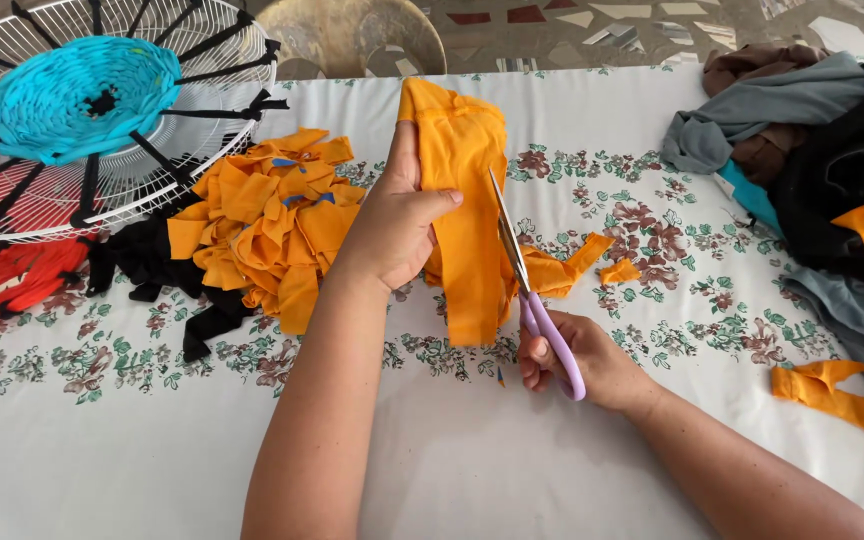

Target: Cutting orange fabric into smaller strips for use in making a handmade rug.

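Note:
My left hand [394,218] grips a folded piece of orange fabric [464,160] and holds it up over the table. My right hand [584,362] holds scissors [524,282] with lilac handles. Their blades run along the right edge of the orange fabric, cutting upward. A narrow orange offcut [564,268] lies on the cloth just right of the blades.
A pile of cut orange strips [270,222] sits left of my arm, with black strips [162,270] beside it. A white wire frame [207,40] carrying a turquoise weave [72,92] stands far left. Heaped clothes [802,120] lie at the right. The table wears a floral tablecloth [112,440].

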